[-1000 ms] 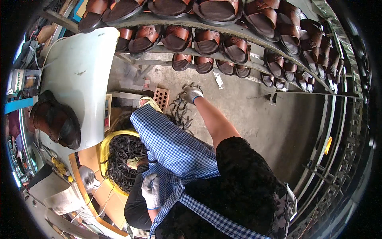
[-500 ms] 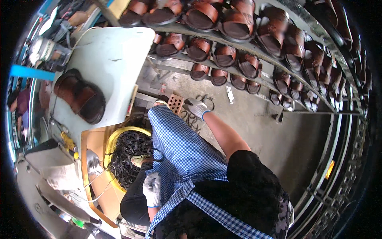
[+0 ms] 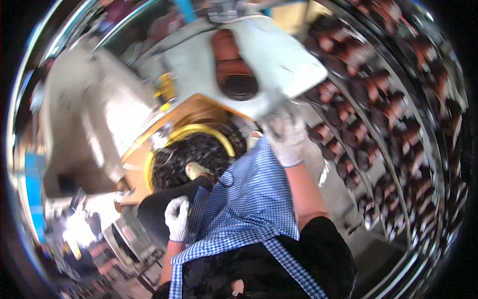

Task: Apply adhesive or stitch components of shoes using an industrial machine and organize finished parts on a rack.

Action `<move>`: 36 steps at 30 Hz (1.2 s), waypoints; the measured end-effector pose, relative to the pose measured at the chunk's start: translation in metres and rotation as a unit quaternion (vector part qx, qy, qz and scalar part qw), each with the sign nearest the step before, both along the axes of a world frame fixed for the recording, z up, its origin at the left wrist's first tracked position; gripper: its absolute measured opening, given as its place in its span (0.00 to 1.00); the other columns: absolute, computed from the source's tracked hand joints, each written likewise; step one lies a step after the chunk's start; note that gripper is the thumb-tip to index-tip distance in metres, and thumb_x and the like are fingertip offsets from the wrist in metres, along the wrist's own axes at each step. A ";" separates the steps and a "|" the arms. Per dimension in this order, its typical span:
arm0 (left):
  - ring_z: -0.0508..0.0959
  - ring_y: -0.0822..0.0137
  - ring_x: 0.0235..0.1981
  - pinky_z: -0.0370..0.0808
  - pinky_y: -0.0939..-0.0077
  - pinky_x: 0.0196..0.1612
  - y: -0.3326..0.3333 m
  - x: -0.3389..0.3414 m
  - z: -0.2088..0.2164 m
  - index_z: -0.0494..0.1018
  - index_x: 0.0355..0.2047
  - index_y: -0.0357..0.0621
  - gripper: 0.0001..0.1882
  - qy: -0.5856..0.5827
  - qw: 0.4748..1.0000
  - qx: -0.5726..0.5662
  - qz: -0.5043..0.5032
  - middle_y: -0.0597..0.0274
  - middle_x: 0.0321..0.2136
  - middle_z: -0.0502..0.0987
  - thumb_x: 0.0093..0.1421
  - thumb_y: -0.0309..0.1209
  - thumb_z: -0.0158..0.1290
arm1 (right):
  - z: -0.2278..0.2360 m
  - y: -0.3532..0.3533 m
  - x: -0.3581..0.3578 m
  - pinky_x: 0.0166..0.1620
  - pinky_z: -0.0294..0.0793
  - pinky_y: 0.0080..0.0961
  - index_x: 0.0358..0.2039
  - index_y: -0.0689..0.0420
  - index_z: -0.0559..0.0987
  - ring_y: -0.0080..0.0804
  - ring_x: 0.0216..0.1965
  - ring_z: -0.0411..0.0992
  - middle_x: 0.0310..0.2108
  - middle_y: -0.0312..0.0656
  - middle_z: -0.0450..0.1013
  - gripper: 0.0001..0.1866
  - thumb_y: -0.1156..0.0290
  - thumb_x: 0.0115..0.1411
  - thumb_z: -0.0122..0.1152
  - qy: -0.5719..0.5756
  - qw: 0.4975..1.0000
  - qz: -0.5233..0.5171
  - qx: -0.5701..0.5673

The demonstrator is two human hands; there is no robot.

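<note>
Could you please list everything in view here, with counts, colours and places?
sandal: one, brown, on table
table: one, pale, upper middle
slim item: one, yellow, left of sandal
tub: one, yellow, below table
strips: many, black, in tub
racked sandals: many, brown, right
curved object: one, grey, left
clutter: uncounted, mixed, lower left
shoes: two, pale, worn
apron: one, blue check, worn
left hand: one, gloved white, beside apron
right hand: one, gloved white, blurred, near table edge

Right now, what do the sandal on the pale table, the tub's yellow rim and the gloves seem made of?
Sandal: probably leather or imitation, reddish-brown with a soft sheen. Yellow rim: likely plastic, smooth and evenly coloured. Gloves: apparently fabric, matte and off-white; blur hides any weave.
</note>
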State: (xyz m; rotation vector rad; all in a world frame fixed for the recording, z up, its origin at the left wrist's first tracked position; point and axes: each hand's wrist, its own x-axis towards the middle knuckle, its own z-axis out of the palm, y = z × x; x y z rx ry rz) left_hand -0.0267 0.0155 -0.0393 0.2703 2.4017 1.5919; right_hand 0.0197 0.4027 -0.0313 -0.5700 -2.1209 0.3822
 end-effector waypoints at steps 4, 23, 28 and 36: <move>0.78 0.68 0.36 0.74 0.75 0.44 -0.031 0.002 0.019 0.77 0.36 0.34 0.05 0.165 0.978 -0.011 0.127 0.58 0.32 0.78 0.58 0.21 0.56 | 0.022 -0.007 -0.027 0.60 0.65 0.44 0.62 0.53 0.65 0.52 0.60 0.61 0.60 0.52 0.62 0.40 0.58 0.50 0.70 -0.046 0.993 0.030 0.100; 0.74 0.55 0.47 0.69 0.55 0.51 -0.339 -0.112 0.080 0.75 0.42 0.51 0.20 0.429 0.668 -0.512 0.327 0.61 0.41 0.76 0.46 0.29 0.61 | -0.018 -0.067 -0.018 0.55 0.70 0.30 0.55 0.63 0.70 0.37 0.53 0.68 0.53 0.47 0.68 0.23 0.76 0.59 0.61 -0.035 0.933 0.235 -0.270; 0.75 0.65 0.40 0.72 0.73 0.48 -0.249 -0.065 0.161 0.72 0.43 0.39 0.16 0.482 0.770 -0.101 0.405 0.58 0.37 0.76 0.54 0.26 0.61 | -0.004 -0.149 -0.013 0.43 0.75 0.22 0.48 0.63 0.75 0.27 0.39 0.74 0.40 0.40 0.74 0.18 0.81 0.55 0.63 -0.116 0.866 0.390 -0.290; 0.77 0.68 0.39 0.73 0.73 0.45 -0.172 0.003 0.198 0.75 0.40 0.34 0.20 0.160 0.973 0.114 0.118 0.59 0.36 0.77 0.50 0.33 0.65 | 0.083 -0.266 -0.033 0.53 0.70 0.28 0.59 0.64 0.67 0.34 0.51 0.70 0.54 0.47 0.68 0.41 0.71 0.45 0.75 -0.138 0.676 0.674 -0.266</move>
